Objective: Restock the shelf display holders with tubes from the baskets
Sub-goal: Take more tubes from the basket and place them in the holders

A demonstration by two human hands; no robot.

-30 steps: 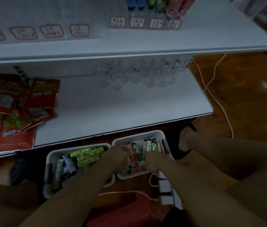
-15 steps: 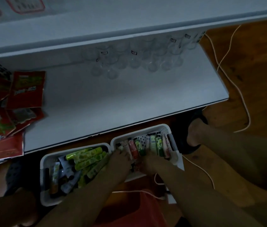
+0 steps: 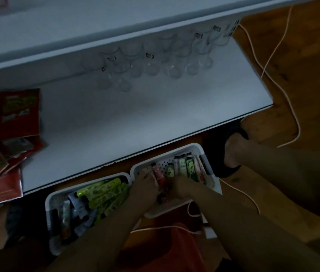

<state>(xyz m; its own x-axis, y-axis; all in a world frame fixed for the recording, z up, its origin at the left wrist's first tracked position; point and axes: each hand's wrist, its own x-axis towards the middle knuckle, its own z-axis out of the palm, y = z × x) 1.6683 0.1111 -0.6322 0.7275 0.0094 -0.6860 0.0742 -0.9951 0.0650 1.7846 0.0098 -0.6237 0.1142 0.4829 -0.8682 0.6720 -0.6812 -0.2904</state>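
A white shelf filled most of the view, with a wooden floor to its right and near side. A heap of red packets lay at the shelf's left end. Along its far edge, under the upper shelf, stood a cluster of clear display holders, upright and close together.

On the floor just near the shelf's front edge sat two white baskets side by side. The left basket held green tubes lying crosswise among darker ones. The right basket held mixed tubes lined up along its far right side.

Both hands were down in the right basket. The left hand rested at its left side, beside a pink tube, and the right hand lay near the middle. In the dim light, each hand's grip could not be told.

A white cable trailed over the floor at right.
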